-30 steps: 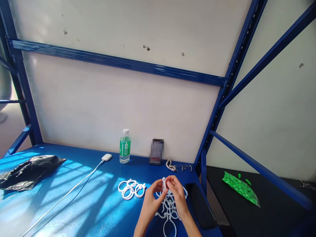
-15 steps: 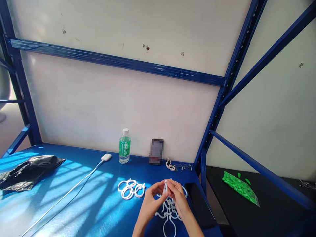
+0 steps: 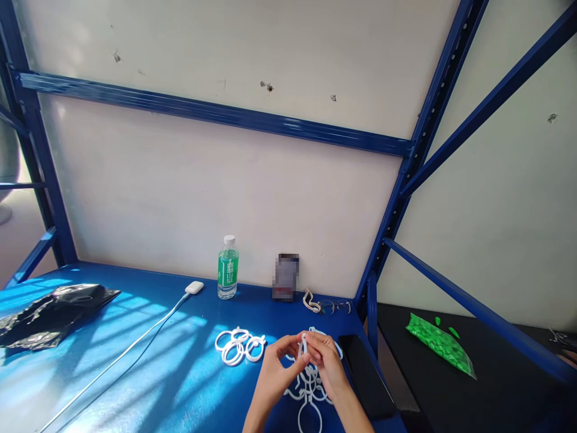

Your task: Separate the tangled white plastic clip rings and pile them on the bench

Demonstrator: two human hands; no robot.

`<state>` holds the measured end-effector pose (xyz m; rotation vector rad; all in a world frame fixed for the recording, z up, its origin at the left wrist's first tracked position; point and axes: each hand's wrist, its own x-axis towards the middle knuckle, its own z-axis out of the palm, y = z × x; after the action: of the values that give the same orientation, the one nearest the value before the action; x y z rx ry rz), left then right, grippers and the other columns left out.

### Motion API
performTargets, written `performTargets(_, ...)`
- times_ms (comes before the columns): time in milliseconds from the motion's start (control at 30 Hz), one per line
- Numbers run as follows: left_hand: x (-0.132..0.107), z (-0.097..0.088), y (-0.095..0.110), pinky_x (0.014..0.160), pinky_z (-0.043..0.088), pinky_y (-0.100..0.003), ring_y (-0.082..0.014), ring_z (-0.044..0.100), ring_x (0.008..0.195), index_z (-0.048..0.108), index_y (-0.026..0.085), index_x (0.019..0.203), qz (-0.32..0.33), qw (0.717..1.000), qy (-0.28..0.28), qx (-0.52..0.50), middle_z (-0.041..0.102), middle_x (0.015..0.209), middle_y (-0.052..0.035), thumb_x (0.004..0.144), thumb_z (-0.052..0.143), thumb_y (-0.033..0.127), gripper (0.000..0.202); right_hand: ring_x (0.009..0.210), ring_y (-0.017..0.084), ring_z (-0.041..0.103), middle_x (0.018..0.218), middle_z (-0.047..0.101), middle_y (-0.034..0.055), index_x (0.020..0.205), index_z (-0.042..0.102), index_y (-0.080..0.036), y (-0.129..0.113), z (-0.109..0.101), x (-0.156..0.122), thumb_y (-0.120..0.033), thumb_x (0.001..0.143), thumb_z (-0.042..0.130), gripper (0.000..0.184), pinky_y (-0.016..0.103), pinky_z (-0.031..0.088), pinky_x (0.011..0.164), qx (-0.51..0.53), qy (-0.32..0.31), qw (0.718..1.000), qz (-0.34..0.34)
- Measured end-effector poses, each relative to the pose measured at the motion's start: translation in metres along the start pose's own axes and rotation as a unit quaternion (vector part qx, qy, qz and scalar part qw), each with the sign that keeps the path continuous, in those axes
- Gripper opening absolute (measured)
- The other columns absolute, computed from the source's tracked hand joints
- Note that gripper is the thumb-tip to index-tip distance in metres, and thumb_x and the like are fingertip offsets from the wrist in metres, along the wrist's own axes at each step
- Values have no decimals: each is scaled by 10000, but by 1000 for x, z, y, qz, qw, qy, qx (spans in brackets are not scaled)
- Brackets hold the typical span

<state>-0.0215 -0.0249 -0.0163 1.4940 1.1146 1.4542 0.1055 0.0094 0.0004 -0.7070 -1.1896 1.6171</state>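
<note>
Both of my hands are raised over the right part of the blue table, fingertips together on one white plastic curtain ring (image 3: pixel 303 347). My left hand (image 3: pixel 280 365) pinches it from the left, thumb in front. My right hand (image 3: pixel 325 361) grips it from the right near the top. Fingers cover part of the ring, so I cannot tell whether its clasp is fastened. Below and behind them lies a loose pile of similar white rings (image 3: pixel 310 419), several with their ends apart. To the left, a small cluster of closed white rings (image 3: pixel 232 353) rests on the table.
A black phone (image 3: pixel 367 376) lies right of my hands. Behind stand a green-labelled bottle (image 3: pixel 228 270) and a blurred dark box (image 3: pixel 285 278), with eyeglasses (image 3: pixel 334 307) nearby. Leftward are a white charger (image 3: pixel 194 287) with cable and a black plastic bag (image 3: pixel 56 316). Blue frame bars surround the table.
My hands have shifted very slightly down, still holding the same ring, which shows a little more between the fingers. The ring cluster and pile look the same.
</note>
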Motion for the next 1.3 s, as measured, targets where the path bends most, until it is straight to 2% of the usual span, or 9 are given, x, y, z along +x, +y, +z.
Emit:
performTargets(133, 2, 3, -5, 706, 510, -308, -186, 596, 724, 672, 163, 1015, -2, 997, 53, 52, 657, 781, -44, 755, 647, 415, 363, 478, 76, 260, 494, 366, -57, 847, 753, -154, 2, -2, 3, -508, 736, 702, 375, 222, 225, 472, -63, 24, 998, -3)
performTargets(233, 2, -1, -15, 758, 509, -347, -227, 607, 854, 642, 173, 1053, -10, 980, 136, 147, 644, 924, -75, 787, 593, 412, 361, 502, 115, 374, 554, 474, -20, 980, 726, -165, 5, -8, 5, -542, 806, 599, 433, 241, 300, 491, -202, 61, 976, -56)
performTargets(367, -1, -10, -25, 850, 472, -421, -285, 565, 993, 616, 137, 1120, -49, 906, 246, 340, 606, 1025, -119, 825, 522, 316, 357, 719, 207, 556, 802, 633, 56, 969, 705, -207, 5, -11, 3, -379, 907, 477, 292, 315, 442, 675, -421, 91, 887, -167)
performTargets(533, -7, -14, -25, 829, 451, -467, -326, 525, 1088, 601, 151, 1179, -136, 796, 294, 512, 578, 1135, -148, 864, 417, 171, 365, 953, 236, 566, 957, 628, 43, 896, 668, -251, 9, 1, -6, -126, 865, 485, 223, 372, 451, 848, -590, 8, 781, -206)
performTargets(767, -9, -5, -35, 897, 399, -517, -336, 477, 1199, 613, 144, 1177, -142, 731, 284, 604, 557, 1239, -192, 840, 362, 46, 431, 1108, 288, 512, 1093, 605, 39, 842, 616, -247, 28, -1, -7, -80, 769, 646, 184, 491, 390, 961, -689, 6, 697, -199)
performTargets(900, -7, -3, -37, 898, 399, -536, -358, 419, 1252, 605, 142, 1182, -109, 748, 281, 592, 512, 1284, -203, 834, 386, 67, 418, 1131, 285, 502, 1114, 601, 28, 805, 605, -242, 36, -8, -3, -85, 756, 688, 184, 489, 374, 977, -705, 4, 679, -205)
performTargets(1100, -2, -7, -36, 856, 465, -476, -318, 491, 1136, 652, 153, 1014, -14, 833, 285, 473, 542, 1151, -153, 839, 385, 143, 319, 1042, 239, 545, 995, 617, 10, 712, 581, -219, 43, -7, 0, -65, 771, 665, 185, 446, 359, 979, -703, 15, 679, -212)
performTargets(1200, 0, -8, -34, 875, 474, -463, -284, 535, 1048, 650, 173, 984, 37, 883, 272, 381, 556, 1066, -124, 856, 403, 225, 283, 998, 239, 557, 950, 626, 23, 716, 578, -212, 40, -3, 0, -44, 791, 605, 185, 427, 390, 924, -663, 33, 720, -202)
performTargets(1300, 1, -5, -30, 903, 468, -476, -278, 552, 1042, 639, 184, 1006, 30, 921, 257, 292, 575, 1062, -114, 868, 425, 308, 284, 910, 234, 575, 877, 635, 34, 738, 587, -207, 35, -3, 2, -117, 843, 554, 142, 396, 428, 837, -579, 51, 792, -188)
